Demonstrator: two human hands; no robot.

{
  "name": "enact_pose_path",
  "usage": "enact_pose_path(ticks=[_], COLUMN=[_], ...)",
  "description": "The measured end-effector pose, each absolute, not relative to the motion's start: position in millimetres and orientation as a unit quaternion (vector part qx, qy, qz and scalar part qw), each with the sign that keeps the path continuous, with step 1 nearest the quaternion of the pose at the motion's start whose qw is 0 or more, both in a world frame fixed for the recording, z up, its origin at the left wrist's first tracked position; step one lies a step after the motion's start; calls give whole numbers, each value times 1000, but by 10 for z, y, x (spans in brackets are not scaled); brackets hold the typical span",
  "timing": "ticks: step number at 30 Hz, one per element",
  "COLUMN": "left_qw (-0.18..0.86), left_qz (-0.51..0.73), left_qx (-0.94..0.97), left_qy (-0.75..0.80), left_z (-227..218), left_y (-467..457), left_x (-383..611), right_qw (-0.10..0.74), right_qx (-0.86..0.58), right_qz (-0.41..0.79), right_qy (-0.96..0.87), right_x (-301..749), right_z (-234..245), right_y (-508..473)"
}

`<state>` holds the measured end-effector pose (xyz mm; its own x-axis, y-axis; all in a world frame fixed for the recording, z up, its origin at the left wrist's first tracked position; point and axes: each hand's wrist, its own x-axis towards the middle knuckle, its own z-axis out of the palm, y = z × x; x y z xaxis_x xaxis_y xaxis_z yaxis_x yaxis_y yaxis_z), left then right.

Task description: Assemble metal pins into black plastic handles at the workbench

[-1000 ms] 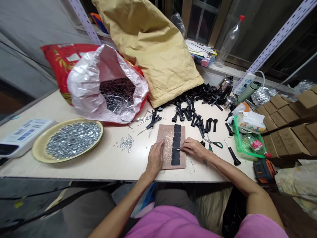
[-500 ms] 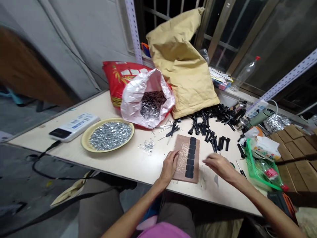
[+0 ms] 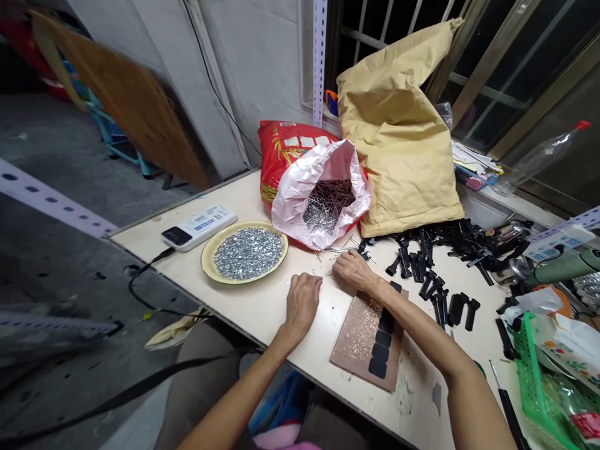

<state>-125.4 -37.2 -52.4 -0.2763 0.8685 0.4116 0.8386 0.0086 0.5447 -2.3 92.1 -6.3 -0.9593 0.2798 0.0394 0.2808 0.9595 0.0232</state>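
My left hand (image 3: 302, 303) is low over the table beside the plate, fingers curled together, near a few tiny shiny bits; what it holds, if anything, is hidden. My right hand (image 3: 354, 269) is bent down with its fingers drawn together, just in front of some loose metal pins (image 3: 335, 251). I cannot make out anything between its fingers. Under my right forearm lies a brown board (image 3: 356, 340) with a row of black rounded pieces (image 3: 383, 339) and a rough speckled strip. The yellow plate (image 3: 206, 270) to the left is heaped with small silvery metal pieces (image 3: 250, 253).
Behind my hands, an open red bag (image 3: 281, 172) holds many metal pins, next to a large brown paper sack (image 3: 403, 169). Black plastic parts (image 3: 435, 290) are scattered at right. A white device (image 3: 199, 228) sits left; a green basket (image 3: 534, 381) and a screwdriver (image 3: 509, 406) are at right.
My right hand has moved left across the board to the loose pins. My left hand has left the board for the small metal bits. The view has turned left.
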Motion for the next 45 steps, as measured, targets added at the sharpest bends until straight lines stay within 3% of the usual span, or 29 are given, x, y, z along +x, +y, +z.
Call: enact_pose_path(ticks=[3, 7, 12, 15, 19, 25, 28, 33, 35, 45], left_qw=[23, 4, 0, -14, -25, 24, 130, 541, 623, 636], left_qz=[359, 362, 323, 294, 292, 344, 459, 584, 593, 638], left_qx=[612, 577, 566, 572, 567, 523, 467, 258, 191, 154], left_qy=[705, 732, 758, 765, 770, 779, 745, 547, 474, 406], left_z=[-490, -542, -627, -634, -631, -533, -419, -193, -107, 147], left_y=[-326, -291, -213, -112, 28, 92, 9, -221, -293, -487], left_x=[-1160, -1198, -1316, -1300, -1236, -1200, -1198, -1149, -1115, -994], right_qw=[203, 467, 573, 573, 495, 380, 361, 345, 340, 332], right_qx=[-207, -312, -335, -329, -331, -347, -358, -339, -331, -309], right_qz=[116, 308, 406, 435, 454, 353, 311, 265, 239, 94], right_qy=[-950, -768, -628, -612, -663, -782, -803, -834, -847, -886], right_x=[80, 227, 307, 332, 386, 468, 492, 517, 519, 520], right_z=[33, 337, 630, 684, 663, 424, 288, 213, 231, 403], right_y=[952, 959, 874, 702, 430, 260, 227, 126, 78, -126])
